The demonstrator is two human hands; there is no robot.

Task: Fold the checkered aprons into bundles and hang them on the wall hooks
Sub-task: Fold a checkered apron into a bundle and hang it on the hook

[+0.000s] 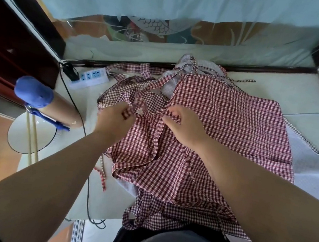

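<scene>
A red-and-white checkered apron [222, 114] lies spread on a pale surface [301, 102] in front of me, its straps trailing toward the far edge. More checkered apron cloth [132, 70] is heaped behind and beneath it. My left hand [114, 117] grips a bunched fold of the apron's upper left part. Just to the right, my right hand [183, 123] pinches the cloth near a strap. Both hands sit close together over the apron's top.
A white power strip [93, 77] with a black plug lies at the far left of the surface, its cable running toward me. A tan bottle with a blue cap [46, 101] lies beside a round white plate [21, 134] with chopsticks. Dark wooden furniture stands left.
</scene>
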